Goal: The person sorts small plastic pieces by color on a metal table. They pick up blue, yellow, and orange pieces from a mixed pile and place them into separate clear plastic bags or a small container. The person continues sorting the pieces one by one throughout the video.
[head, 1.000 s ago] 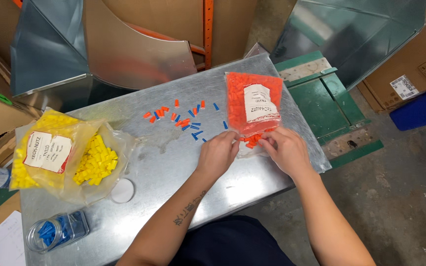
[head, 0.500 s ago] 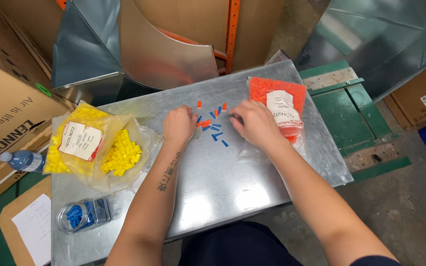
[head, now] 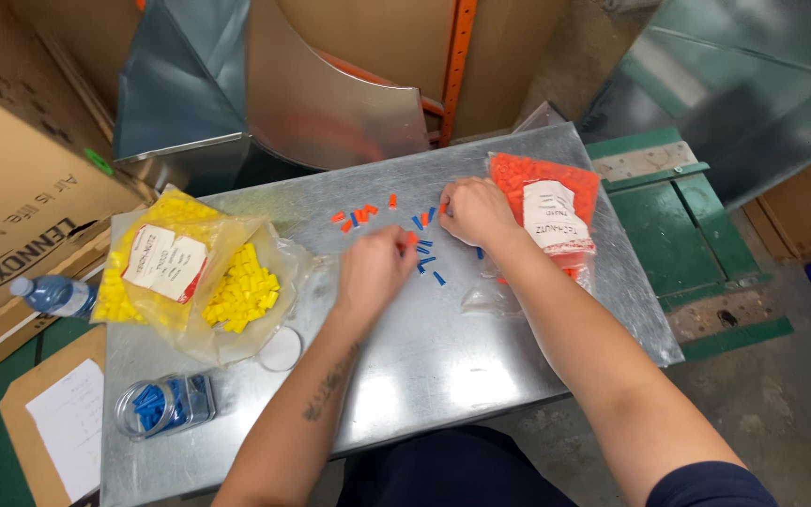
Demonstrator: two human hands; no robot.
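Forearms are extending from the bottom edge of the view across a flat galvanised sheet-metal work surface, which is carrying everything in use. Nearest the person, at the left, a clear plastic jar of blue connectors is lying on its side, with a round white lid lying just beyond it. The left hand is resting with its fingers curled downward at the near edge of a scatter of small orange and blue wire connectors; whether those fingers are pinching a piece cannot be told, since the fingertips are hidden beneath the hand. The right hand is lying at the right end of the same scatter, its fingers bunched together over a few blue pieces, and whether it is holding one cannot be told either. Just beside that hand, a clear plastic bag of orange connectors with a white label is lying flat. At the far left, two clear bags of yellow connectors are resting well apart from the hands. Judging by this layout, sorting of the mixed pieces by colour is in hand, with most pieces remaining loose. The next move is likely calling for a fine fingertip pinch on one small piece without disturbing its neighbours. Bent sheet-metal ducting is standing beyond the surface.
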